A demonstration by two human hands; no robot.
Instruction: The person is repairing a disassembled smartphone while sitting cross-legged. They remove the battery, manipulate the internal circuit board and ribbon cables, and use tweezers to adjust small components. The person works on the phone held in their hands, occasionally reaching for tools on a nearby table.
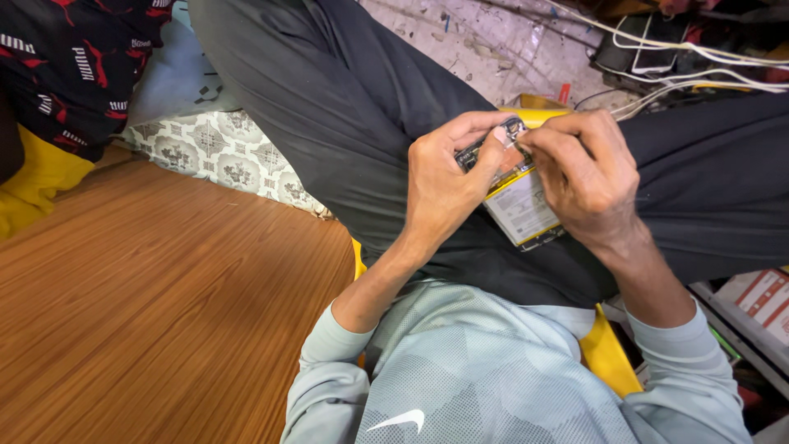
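Opened phone [516, 193], back removed to expose a pale battery and circuit board, held over the person's lap right of centre. Left hand [444, 177] is closed around its left edge; right hand [585, 177] pinches at its far end. Wooden tabletop [148, 304] spreads at near left, white cables [699, 74] at far right.

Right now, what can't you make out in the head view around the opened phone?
- Opened phone: its right side is hidden under the right hand, its left edge under the left hand.
- Whatever the right fingertips pinch: too small to tell.
- Print on the pale battery: too small.
- White cables: cut off by the right edge.
- Yellow seat: mostly hidden by legs and torso.
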